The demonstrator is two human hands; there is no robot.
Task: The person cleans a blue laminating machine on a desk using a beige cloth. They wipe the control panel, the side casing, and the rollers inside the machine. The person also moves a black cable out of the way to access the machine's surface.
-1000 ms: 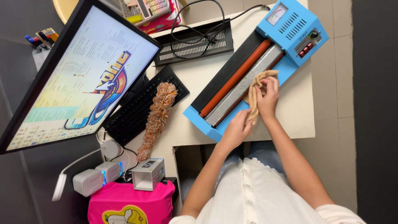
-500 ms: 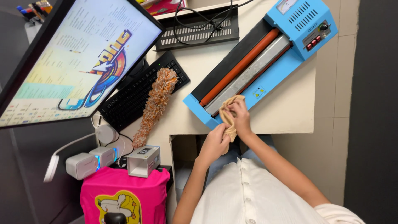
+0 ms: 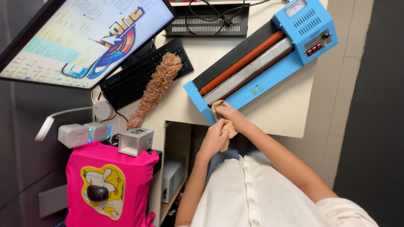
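A blue laminating machine [image 3: 269, 73] with an orange roller and a grey metal bar lies slantwise on the cream desk [image 3: 286, 113]. A tan cloth [image 3: 228, 126] is pressed against the machine's near left end. My right hand [image 3: 229, 113] grips the cloth's upper part on the machine's front lip. My left hand [image 3: 216, 137] holds the cloth's lower end just below, off the desk edge.
An orange fluffy duster [image 3: 155, 89] lies across a black keyboard [image 3: 134, 80] under a tilted monitor [image 3: 84, 38]. A black vented panel with cables [image 3: 206, 23] sits at the back. White speakers [image 3: 82, 133], a small box [image 3: 135, 141] and a pink shirt [image 3: 105, 185] lie at left.
Both hands slid the cloth from the machine's middle down along the metal bar to its near left end. The view tilted and shifted.
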